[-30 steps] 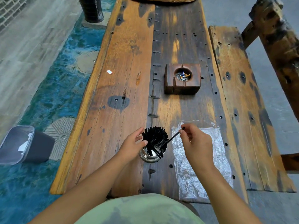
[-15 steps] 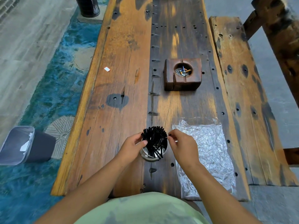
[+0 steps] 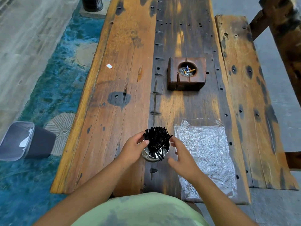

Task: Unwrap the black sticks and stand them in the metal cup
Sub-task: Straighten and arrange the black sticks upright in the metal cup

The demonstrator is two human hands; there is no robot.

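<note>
The black sticks point(image 3: 157, 136) look thin, light and stiff (easy to scatter, I'd guess), so pinch one mid-shaft; they're bunched in the metal cup point(image 3: 149, 158) at lower centre. Left hand point(image 3: 134, 150) wraps the cup's side, right hand point(image 3: 183, 160) hangs loose-fingered beside it, empty. Ashtray point(image 3: 185, 84) above holds butts point(image 3: 187, 71); lower-left bin point(image 3: 40, 142), paper scraps point(image 3: 24, 142).
</note>
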